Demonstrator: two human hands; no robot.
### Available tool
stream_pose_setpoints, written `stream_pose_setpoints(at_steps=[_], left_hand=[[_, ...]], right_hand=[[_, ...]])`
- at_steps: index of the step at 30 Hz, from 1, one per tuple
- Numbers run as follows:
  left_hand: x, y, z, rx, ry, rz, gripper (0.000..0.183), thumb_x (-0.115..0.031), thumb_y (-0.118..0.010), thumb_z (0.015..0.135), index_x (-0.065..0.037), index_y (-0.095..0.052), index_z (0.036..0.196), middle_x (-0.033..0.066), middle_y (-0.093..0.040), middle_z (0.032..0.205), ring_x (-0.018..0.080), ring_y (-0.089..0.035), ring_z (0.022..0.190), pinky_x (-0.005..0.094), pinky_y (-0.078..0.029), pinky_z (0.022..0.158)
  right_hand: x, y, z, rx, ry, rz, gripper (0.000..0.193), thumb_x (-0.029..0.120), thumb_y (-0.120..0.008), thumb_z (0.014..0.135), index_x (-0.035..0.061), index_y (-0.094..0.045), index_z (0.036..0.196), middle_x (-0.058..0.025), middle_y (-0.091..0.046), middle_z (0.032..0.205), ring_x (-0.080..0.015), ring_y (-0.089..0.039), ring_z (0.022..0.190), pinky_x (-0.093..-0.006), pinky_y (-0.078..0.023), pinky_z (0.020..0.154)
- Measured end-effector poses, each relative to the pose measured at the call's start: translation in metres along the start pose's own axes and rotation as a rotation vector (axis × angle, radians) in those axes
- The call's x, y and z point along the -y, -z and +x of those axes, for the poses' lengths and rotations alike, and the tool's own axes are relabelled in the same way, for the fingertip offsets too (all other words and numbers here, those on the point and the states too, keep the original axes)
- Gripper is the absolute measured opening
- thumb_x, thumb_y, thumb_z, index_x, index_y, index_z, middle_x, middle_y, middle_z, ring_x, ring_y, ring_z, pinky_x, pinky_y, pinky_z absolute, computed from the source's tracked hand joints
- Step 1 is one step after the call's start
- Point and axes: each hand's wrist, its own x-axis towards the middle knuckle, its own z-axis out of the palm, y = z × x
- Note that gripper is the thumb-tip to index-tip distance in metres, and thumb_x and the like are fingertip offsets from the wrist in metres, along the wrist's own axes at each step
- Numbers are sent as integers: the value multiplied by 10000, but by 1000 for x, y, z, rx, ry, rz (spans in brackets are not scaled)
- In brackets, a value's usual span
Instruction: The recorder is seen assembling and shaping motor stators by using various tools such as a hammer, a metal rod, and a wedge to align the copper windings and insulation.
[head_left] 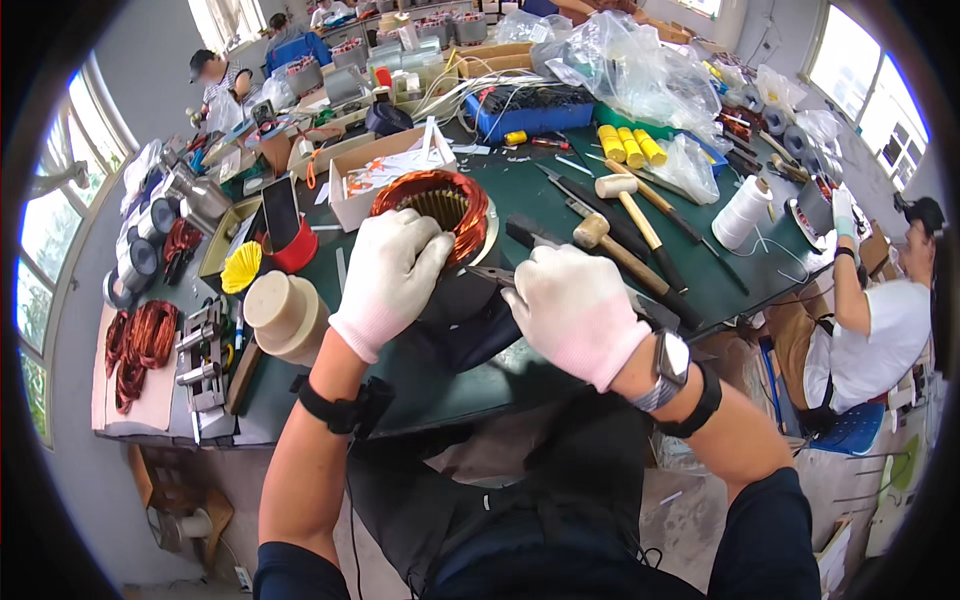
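A motor stator (pixel 466 200) with copper windings stands on the green table in front of me. Its bore shows yellowish slot liners. My left hand (pixel 393 270), in a white knitted glove, is closed over the near left part of the winding, with its fingertips at the inner edge. My right hand (pixel 575 312), gloved alike, grips a pair of pliers (pixel 489 273). The dark jaws point left at the stator's near side, and the handles are mostly hidden in the fist. Whether the jaws hold a wire is too small to tell.
Mallets (pixel 592 231) and dark hand tools lie to the right, near a white thread spool (pixel 743 212). Behind the stator stands a white box (pixel 350 205). On the left are cream cylinders (pixel 285 315) and copper coils (pixel 150 335). A co-worker (pixel 870 310) sits at right.
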Motion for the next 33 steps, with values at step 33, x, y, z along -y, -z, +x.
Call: stream_pose_setpoints(at_steps=[33], left_hand=[[-5,-19,1,-167,12,18,149,-106,-676,915,20,-707,842,210,-655,833,405,-655,818,483,-504,748]], right_hand=[[51,6,34,99,-138,-81,150,155,-685,877,86,-817,896,-137,-782,854,-284,-794,853,-425,-624,728]])
